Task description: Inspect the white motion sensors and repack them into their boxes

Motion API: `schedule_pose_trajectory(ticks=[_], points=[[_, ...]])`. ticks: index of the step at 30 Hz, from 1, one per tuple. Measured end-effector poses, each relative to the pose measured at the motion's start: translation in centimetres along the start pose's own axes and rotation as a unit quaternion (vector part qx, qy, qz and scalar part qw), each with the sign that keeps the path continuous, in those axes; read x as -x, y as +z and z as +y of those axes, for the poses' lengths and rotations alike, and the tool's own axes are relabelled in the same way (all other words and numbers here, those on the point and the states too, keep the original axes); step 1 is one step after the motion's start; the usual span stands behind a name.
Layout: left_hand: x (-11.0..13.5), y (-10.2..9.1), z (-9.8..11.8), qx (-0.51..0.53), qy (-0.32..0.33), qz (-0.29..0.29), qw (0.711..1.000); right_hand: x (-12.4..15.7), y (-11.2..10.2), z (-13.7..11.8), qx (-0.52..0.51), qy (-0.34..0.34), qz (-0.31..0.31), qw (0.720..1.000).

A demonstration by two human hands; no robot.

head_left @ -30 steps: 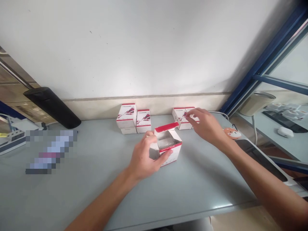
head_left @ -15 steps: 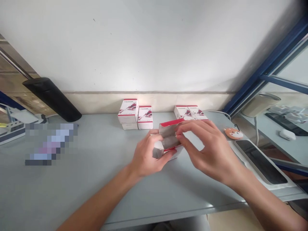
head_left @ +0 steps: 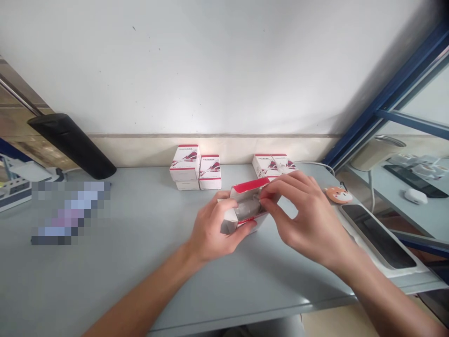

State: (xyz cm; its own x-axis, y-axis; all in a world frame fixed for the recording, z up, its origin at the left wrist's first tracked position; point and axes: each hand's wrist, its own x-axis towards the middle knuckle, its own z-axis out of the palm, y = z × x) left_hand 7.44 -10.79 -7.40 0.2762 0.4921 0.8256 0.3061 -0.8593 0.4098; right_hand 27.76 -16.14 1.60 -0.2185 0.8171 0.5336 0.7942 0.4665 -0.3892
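Observation:
My left hand (head_left: 217, 228) is closed round the left end of a small white and red cardboard box (head_left: 258, 222), its thumb along the near side. The box's top is open, with the red-edged lid flap (head_left: 249, 185) standing up at the back. Inside lies a crinkled, clear plastic bag (head_left: 247, 208); what it contains cannot be made out. My right hand (head_left: 304, 213) reaches over the box's right end, thumb and forefinger pinched together on the corner of the bag. The box is held just above the grey table (head_left: 168, 220).
Against the wall stand several similar boxes, a left group (head_left: 185, 161) and a right group (head_left: 275, 164). At right lie a phone (head_left: 379, 236) and an orange animal-shaped case (head_left: 338, 194). A black lamp part (head_left: 75, 147) leans at left beside a power strip (head_left: 21, 189) and a blurred-out object (head_left: 72, 213).
The clear bag now shows more plainly inside the box, at the right fingertips. The box has tipped slightly, showing more of the red flap. My left hand keeps its grip.

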Motion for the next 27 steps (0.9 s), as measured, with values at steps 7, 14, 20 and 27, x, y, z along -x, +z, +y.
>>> schedule_pose_trajectory(ticks=[7,14,20,27], points=[[-0.1,0.2,-0.3,0.001,0.025,0.01,1.0,-1.4,0.1,1.4,-0.109,0.142,-0.092,0.98],[0.1,0.2,-0.6,-0.009,0.025,0.026,0.999,-1.6,1.8,1.6,-0.278,0.235,-0.111,0.925],[0.1,0.1,-0.6,0.001,0.019,0.027,0.999,-1.1,2.3,1.9,-0.418,0.262,-0.064,0.868],[-0.1,-0.1,-0.3,0.018,-0.043,0.014,0.999,-4.3,1.6,12.7,0.061,0.176,0.056,0.981]])
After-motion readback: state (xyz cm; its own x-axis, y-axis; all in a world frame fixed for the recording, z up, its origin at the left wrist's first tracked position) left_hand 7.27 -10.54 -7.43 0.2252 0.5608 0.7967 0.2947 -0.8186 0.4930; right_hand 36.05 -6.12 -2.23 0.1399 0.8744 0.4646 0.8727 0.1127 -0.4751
